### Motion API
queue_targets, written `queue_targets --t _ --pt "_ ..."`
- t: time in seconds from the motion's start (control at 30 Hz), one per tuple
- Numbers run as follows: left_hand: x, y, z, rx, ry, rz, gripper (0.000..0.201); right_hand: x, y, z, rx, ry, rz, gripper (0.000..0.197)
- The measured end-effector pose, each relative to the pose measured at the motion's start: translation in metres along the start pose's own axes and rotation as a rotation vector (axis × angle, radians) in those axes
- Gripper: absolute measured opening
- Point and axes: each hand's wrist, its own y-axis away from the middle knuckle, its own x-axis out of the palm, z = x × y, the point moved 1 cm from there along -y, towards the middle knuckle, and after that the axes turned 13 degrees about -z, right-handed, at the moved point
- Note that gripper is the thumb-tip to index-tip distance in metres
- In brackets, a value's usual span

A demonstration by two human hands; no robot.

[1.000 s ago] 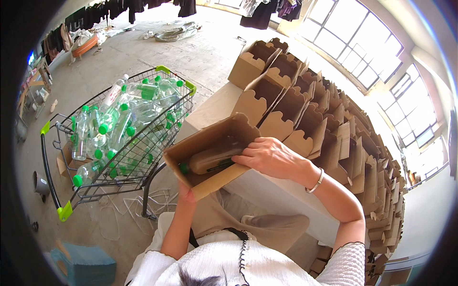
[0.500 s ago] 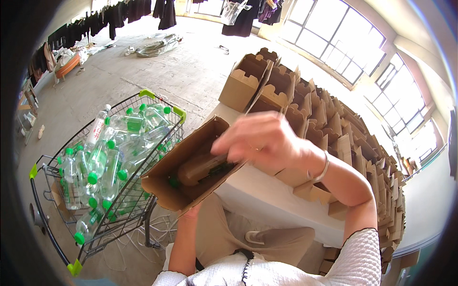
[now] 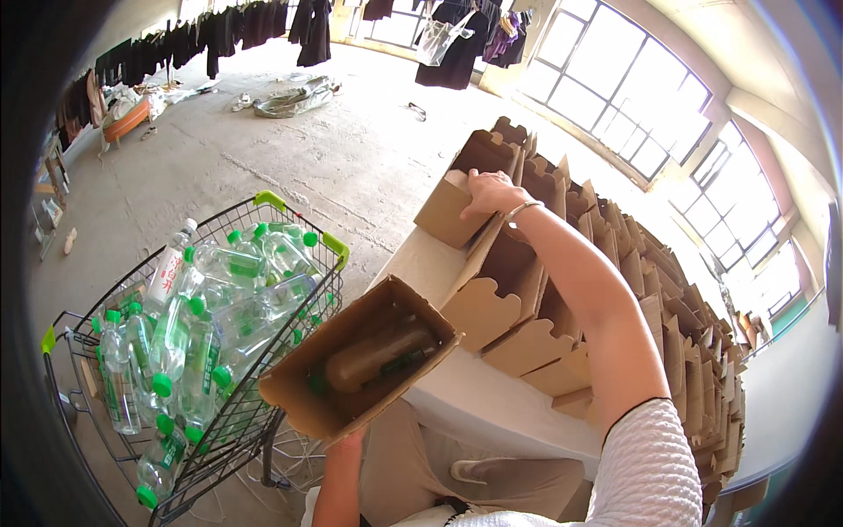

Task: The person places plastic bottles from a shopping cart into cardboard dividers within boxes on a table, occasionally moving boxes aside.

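My left hand [image 3: 347, 441] supports a brown cardboard box [image 3: 294, 400] from beneath; most of its fingers are hidden under it. Tilted with its open top toward me, the box holds a plastic bottle [image 3: 382, 356] with a green cap. My right arm stretches forward, a bangle at the wrist. My right hand [image 3: 493, 193] is on the rim of another open cardboard box [image 3: 446, 213] at the far end of the rows, fingers over its edge and thumb against its side.
Left of me stands a black wire shopping cart [image 3: 241, 422] full of clear bottles [image 3: 176, 334] with green caps. Rows of open cardboard boxes [image 3: 650, 290] cover a pale surface [image 3: 439, 386] on the right. A crumpled plastic sheet [image 3: 294, 98] lies on the floor beyond.
My right hand has moved from above the held box forward to the far box's rim. The held box has dropped slightly lower in view, its bottle still inside.
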Motion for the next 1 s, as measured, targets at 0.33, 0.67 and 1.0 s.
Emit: queue_targets --t 0.33,0.67,1.0 --pt "0.018 0.018 -0.004 -0.023 -0.059 0.115 0.079 -0.072 0.066 0.020 -0.180 -0.081 -0.475 0.053" --pt "0.035 0.025 -0.020 -0.083 -0.006 0.152 0.076 -0.143 0.434 -0.066 -0.239 -0.415 -0.525 0.028" --pt "0.089 -0.009 0.007 -0.056 -0.235 0.284 0.096 -0.050 0.559 -0.011 -0.573 0.037 -0.207 0.041"
